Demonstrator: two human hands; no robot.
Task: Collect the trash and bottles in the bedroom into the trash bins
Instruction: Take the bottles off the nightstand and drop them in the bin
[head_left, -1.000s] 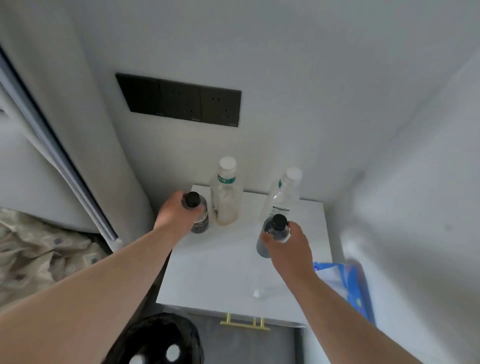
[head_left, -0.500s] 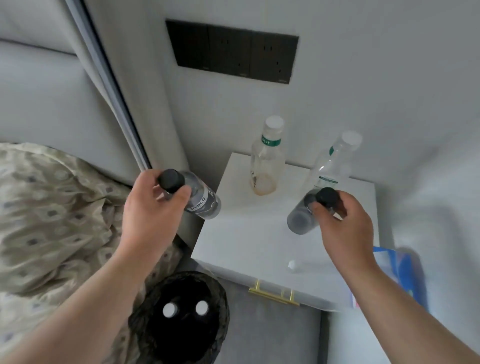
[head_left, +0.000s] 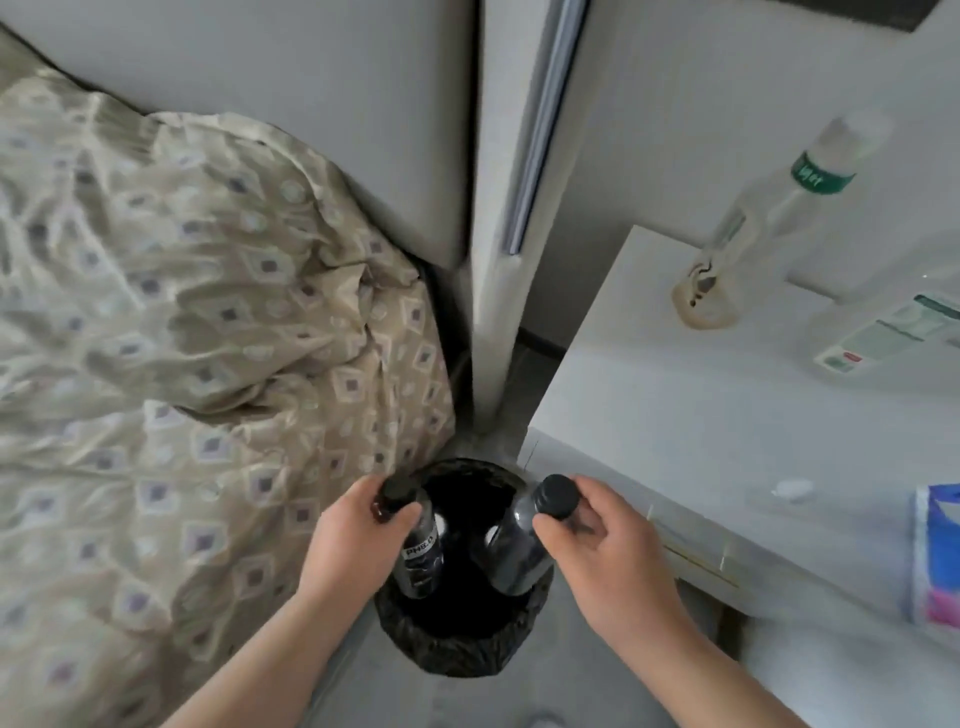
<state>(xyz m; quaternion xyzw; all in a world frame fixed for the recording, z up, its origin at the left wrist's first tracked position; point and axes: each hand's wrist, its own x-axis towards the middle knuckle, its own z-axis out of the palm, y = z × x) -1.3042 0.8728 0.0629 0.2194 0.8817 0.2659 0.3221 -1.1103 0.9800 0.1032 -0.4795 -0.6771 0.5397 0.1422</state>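
Step in hand: dropping two bottles into the bin.

Far left is the patterned bedding (head_left: 182, 338), not involved. The left hand (head_left: 353, 545) pinches the left dark bottle (head_left: 422, 556) around its black cap and neck, the body hanging over the left half of the trash bin (head_left: 452, 654). The bin is black-lined and sits on the floor between the bed and the nightstand (head_left: 675, 395). The right dark bottle (head_left: 517, 545) hangs tilted over the bin's right half, with the right hand (head_left: 613, 561) curled round its cap.

To do it well, my read:
- Both bottle bases look inside or just above the rim; I cannot tell which.
- Lower a little more, then let go, so nothing bounces off the rim.
- Straighten the right bottle first. Its base sits near the right rim and could catch.
- Release one at a time, since the opening is narrow for two.
- Keep clear of the nightstand corner, just beside the right hand.

Counts:
- dark bottles in hands: 2
- bins: 1
- pale round spots (head_left: 440, 521) inside the bin: 2, probably caps, too dark to be sure
- clear bottles on the nightstand, not yet collected: 2, one green-banded bottle (head_left: 769, 208) and one labelled bottle (head_left: 893, 332) cut by the right edge
- small white bit (head_left: 792, 488) on the nightstand: 1
- blue and pink pack (head_left: 935, 551) at far right: 1
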